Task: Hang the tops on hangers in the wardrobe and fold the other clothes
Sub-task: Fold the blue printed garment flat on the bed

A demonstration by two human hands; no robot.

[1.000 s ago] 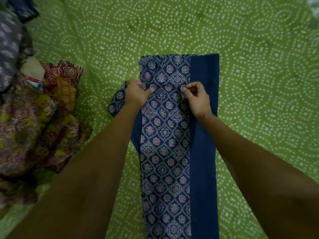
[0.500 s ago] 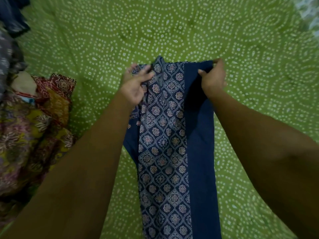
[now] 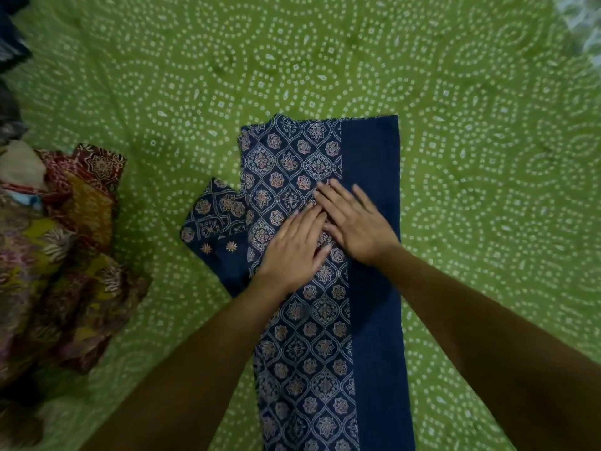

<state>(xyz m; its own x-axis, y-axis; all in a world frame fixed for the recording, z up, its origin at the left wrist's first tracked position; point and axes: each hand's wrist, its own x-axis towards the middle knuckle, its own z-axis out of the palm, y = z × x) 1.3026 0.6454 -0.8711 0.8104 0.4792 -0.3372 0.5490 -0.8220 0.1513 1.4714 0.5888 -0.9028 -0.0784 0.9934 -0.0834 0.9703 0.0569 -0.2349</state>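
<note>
Green bedspread [image 3: 455, 92]; both hands [image 3: 325, 236] seemingly flat on blue garment [image 3: 292, 151].

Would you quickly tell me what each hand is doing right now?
Left hand: open, flat on the blue printed garment.
Right hand: open, flat on the same garment.

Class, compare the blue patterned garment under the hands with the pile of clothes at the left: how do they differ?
The blue garment lies flat in a long strip; the pile is crumpled. The garment is navy; the pile is red, yellow and brown. Both hands, left hand and right hand, press the garment; none touches the pile. Both lie on the green sheet.
</note>
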